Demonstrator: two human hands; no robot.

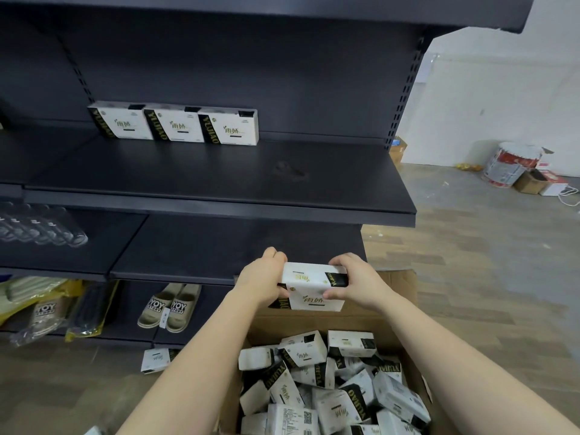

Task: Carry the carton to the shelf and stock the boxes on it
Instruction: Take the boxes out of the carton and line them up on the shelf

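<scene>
My left grip [259, 279] and right grip [357, 282] pinched the box [314, 277] endwise, long axis three-to-nine, shelf row [172, 125] at eleven o'clock.

**One head-worn camera, tilted down at the shelf**

A single wide-angle view looks out from the person's head, pitched forward and down. It faces the dark shelf [219, 178] almost square-on, set a little toward its right end, so a strip of floor [470, 262] shows past that end. The camera sits close. Both forearms rise from the bottom edge, and the left hand [260, 277] and right hand [359, 281] meet on a box [310, 288] just below centre. The open carton [370, 320] lies almost directly beneath the lens at lower right. Straight edges bow near the frame's borders, and the dim far left is probably too dark to read.
</scene>
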